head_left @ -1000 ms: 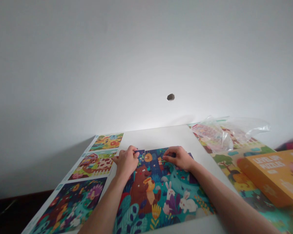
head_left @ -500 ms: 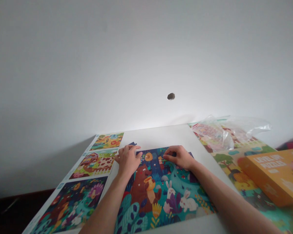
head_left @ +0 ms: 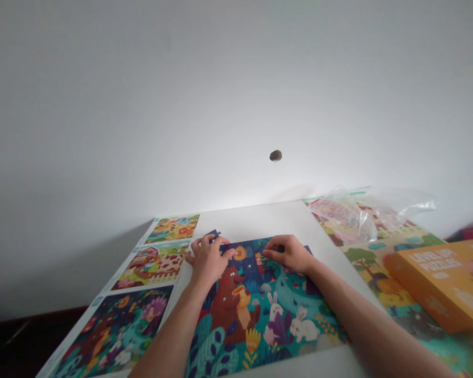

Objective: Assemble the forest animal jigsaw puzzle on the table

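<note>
A jigsaw puzzle (head_left: 256, 315) of a forest scene, with a bear, rabbits and a honey pot, lies on the white table. At its upper left corner my left hand (head_left: 211, 260) rests with fingers spread, the thumb over the picture. Just behind those fingers a dark blue puzzle piece (head_left: 212, 234) shows a knob at its edge, partly covered. My right hand (head_left: 289, 253) is at the puzzle's upper right, thumb and index finger pinched together against the picture. Whatever is between those fingertips is hidden.
A sheet of reference pictures (head_left: 150, 265) lies along the left side. On the right stands an orange puzzle box (head_left: 437, 283) on a printed animal picture (head_left: 374, 273). Behind it lies a crumpled clear plastic bag (head_left: 362, 220). The wall (head_left: 220, 131) rises behind the table.
My left hand's fingers have shifted slightly, the thumb moving right over the puzzle, and more of the dark blue piece shows. The right hand stays almost still.
</note>
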Motion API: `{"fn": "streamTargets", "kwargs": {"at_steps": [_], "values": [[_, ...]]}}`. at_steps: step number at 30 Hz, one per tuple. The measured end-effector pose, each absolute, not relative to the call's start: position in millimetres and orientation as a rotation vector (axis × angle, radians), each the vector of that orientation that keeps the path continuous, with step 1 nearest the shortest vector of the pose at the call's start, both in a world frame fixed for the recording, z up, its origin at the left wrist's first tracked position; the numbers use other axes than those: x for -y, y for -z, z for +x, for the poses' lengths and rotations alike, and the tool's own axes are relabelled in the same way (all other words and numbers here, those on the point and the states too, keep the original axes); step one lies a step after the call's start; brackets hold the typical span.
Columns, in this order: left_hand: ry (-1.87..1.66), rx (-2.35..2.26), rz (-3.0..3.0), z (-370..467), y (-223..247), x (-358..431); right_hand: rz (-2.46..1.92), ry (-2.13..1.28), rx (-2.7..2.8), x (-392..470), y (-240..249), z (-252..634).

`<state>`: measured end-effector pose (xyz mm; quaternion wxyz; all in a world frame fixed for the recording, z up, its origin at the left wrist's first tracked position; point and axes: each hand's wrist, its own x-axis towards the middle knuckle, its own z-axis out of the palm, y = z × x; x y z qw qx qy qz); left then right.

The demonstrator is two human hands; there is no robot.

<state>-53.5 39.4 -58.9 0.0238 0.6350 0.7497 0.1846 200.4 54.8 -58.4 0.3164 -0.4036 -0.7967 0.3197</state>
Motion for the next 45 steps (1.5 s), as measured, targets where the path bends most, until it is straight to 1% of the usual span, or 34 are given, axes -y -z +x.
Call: {"fn": "streamTargets", "kwargs": {"at_steps": [10, 13, 17, 20, 23, 25, 27, 29, 32, 36, 38, 45], "values": [[-0.643, -2.476, 1.856, -56.4, 62.1, -40.0, -1.057, -0.848, 2.090, -56.5, 62.0, 200.8], [-0.646, -2.505, 1.837, -57.9, 63.7, -39.4, -1.060, -0.757, 2.049, -58.9, 61.7, 202.6], [-0.688, -2.508, 1.890, -60.8, 64.1, -40.0, -1.140, -0.622, 1.819, -64.2, 60.7, 207.7], [-0.842, -2.281, 2.116, -59.2, 60.6, -40.3, -1.282, -0.599, 1.652, -68.6, 61.1, 214.0], [-0.924, -1.790, 2.393, -53.1, 56.4, -37.5, -1.450, -0.578, 1.522, -72.2, 61.5, 223.1], [-0.810, -1.494, 2.459, -48.7, 55.5, -34.4, -1.524, -0.533, 1.457, -74.3, 62.0, 230.3], [-0.653, -1.334, 2.446, -46.0, 56.4, -31.8, -1.550, -0.505, 1.393, -76.3, 63.1, 237.4], [-0.560, -1.291, 2.423, -45.3, 58.1, -30.9, -1.539, -0.527, 1.329, -77.8, 64.6, 243.2], [-0.538, -1.298, 2.422, -46.6, 59.6, -31.9, -1.552, -0.533, 1.293, -79.3, 66.0, 248.5], [-0.530, -1.280, 2.446, -48.3, 59.5, -33.4, -1.728, -0.345, 1.345, -79.6, 65.5, 252.3], [-0.533, -1.277, 2.453, -48.8, 59.6, -33.5, -1.782, -0.306, 1.380, -79.2, 65.4, 253.8], [-0.513, -1.305, 2.467, -46.2, 57.2, -29.0, -1.744, -0.383, 1.521, -78.3, 66.3, 253.1]]}}
